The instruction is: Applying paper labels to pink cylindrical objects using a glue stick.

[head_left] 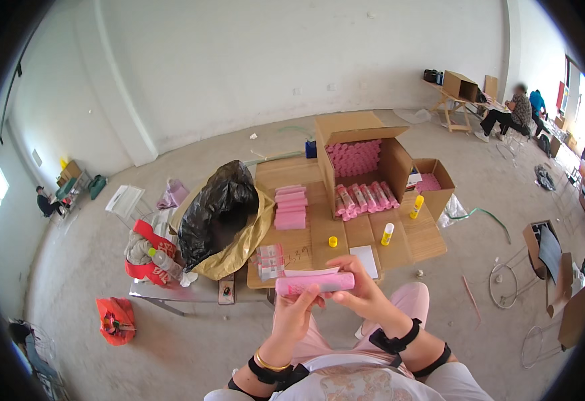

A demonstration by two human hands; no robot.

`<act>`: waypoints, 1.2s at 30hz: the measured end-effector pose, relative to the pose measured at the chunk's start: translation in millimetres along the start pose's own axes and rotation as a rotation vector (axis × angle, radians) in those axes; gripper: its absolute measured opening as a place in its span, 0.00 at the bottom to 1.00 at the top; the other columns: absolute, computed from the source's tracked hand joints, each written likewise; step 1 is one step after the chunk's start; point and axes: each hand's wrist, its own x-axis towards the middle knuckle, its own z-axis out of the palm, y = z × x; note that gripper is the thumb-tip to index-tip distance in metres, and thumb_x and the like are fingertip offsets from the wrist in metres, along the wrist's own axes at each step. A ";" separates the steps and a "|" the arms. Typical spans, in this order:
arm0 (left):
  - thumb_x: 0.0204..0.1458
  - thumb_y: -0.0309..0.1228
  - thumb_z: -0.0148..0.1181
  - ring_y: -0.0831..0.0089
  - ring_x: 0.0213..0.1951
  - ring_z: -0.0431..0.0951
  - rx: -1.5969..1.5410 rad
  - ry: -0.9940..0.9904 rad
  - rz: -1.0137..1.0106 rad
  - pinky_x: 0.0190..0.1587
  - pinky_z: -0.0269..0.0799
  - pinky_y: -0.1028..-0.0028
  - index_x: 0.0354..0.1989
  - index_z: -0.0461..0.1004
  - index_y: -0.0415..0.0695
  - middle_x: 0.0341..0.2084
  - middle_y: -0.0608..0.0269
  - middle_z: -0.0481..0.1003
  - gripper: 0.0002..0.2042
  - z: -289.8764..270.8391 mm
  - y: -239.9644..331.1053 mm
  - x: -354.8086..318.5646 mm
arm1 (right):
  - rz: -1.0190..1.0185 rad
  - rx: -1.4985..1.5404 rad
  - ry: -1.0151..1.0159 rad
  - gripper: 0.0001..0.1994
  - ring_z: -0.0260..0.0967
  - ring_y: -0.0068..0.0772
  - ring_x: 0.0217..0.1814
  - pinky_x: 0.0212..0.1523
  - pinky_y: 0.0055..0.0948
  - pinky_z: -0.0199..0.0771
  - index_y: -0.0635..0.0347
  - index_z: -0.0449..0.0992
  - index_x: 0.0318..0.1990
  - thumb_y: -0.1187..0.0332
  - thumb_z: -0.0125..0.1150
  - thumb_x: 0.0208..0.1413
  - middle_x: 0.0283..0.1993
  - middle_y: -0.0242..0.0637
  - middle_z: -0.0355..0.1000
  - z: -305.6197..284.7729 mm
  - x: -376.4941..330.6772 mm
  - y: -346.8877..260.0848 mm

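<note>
My left hand (298, 313) and my right hand (365, 294) are both closed on a small pink roll (336, 283), held level above the near table edge. A pale strip, like a paper label, lies along the roll's far side; I cannot tell how far it goes round. Just beyond stand an uncapped glue stick (387, 235) and a loose yellow cap (332, 241). A white sheet (366, 262) lies close to my right hand. Near my left hand is a pile of printed pink-and-white labels (270, 259). Several plain pink rolls (290, 207) lie stacked farther back.
An open cardboard box (366, 125) holds pink rolls, with labelled ones (365, 199) in front. Right of it are a smaller box (443, 194) and another yellow glue stick (417, 207). A black-lined bag (219, 220) stands left. A phone (226, 291) lies near the bag. People sit farther off.
</note>
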 end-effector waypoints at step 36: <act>0.56 0.25 0.54 0.84 0.22 0.70 0.431 -0.074 0.039 0.23 0.62 0.85 0.37 0.68 0.39 0.25 0.66 0.71 0.04 7.7 33.3 -17.1 | 0.245 0.288 -0.034 0.05 0.67 0.16 0.29 0.32 0.17 0.67 0.59 0.69 0.35 0.72 0.59 0.54 0.30 0.27 0.69 -2.7 -4.7 -0.1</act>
